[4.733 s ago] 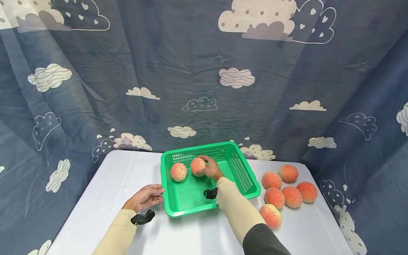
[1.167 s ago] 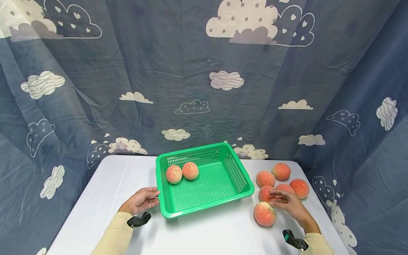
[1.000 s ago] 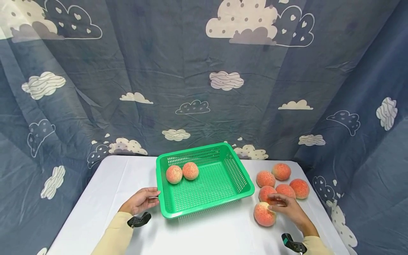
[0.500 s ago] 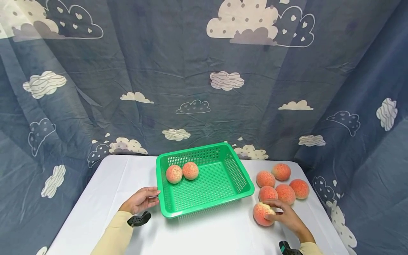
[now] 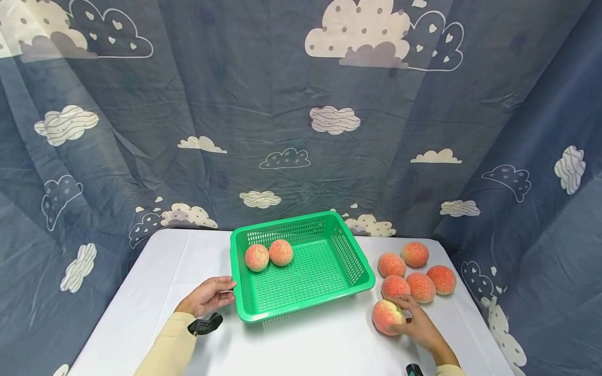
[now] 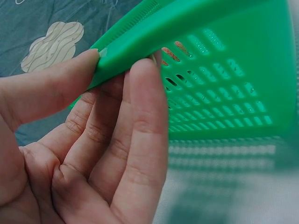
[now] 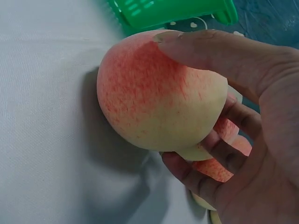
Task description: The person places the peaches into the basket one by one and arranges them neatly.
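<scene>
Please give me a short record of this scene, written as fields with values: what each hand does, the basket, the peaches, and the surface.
left hand: pinches the rim of the green basket, thumb above, fingers below
right hand: grips the nearest peach on the table
basket contents: two peaches side by side at the far left
loose peaches: five more, clustered right of the basket
surface: white tablecloth
backdrop: blue cloud-print fabric

Surface: a table under a smooth white cloth (image 5: 155, 271).
Centre: a green perforated plastic basket (image 5: 350, 256) stands directly on it.
Right side: five round pink-orange peaches (image 5: 420, 286) lie clustered on the cloth beside the basket.
</scene>
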### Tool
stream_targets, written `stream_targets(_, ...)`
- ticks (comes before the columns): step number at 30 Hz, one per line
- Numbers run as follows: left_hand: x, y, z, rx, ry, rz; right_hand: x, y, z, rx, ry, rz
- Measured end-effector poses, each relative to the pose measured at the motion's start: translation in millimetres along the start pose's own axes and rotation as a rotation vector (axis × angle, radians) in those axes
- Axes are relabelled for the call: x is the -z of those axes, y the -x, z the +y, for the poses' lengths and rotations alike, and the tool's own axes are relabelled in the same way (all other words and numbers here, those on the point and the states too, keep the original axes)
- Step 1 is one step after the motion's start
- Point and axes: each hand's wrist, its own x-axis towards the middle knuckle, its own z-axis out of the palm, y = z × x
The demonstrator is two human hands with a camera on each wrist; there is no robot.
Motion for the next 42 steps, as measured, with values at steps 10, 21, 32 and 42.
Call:
stream_targets(10,2.8,-1.8,-2.7,-0.028,-0.009,-0.015,-4.8,5.1,-4.1,0.029,0.041,0.021)
stream_targets(21,1.2,-2.1,-2.0,-0.02,-0.014,0.02,-6.5,5.1,-6.1,-0.008,0.074,-0.018)
stream_targets(32,-0.3,-0.8,-0.9,-0.022,-0.014,0.029,-24.3,-4.9,-5.2,-0.055,0.115,-0.009)
stream_targets(42,-0.8,-1.0,-1.3,-0.017,-0.015,0.042,-15.6,-3.8,-19.0,0.039,0.076,0.032)
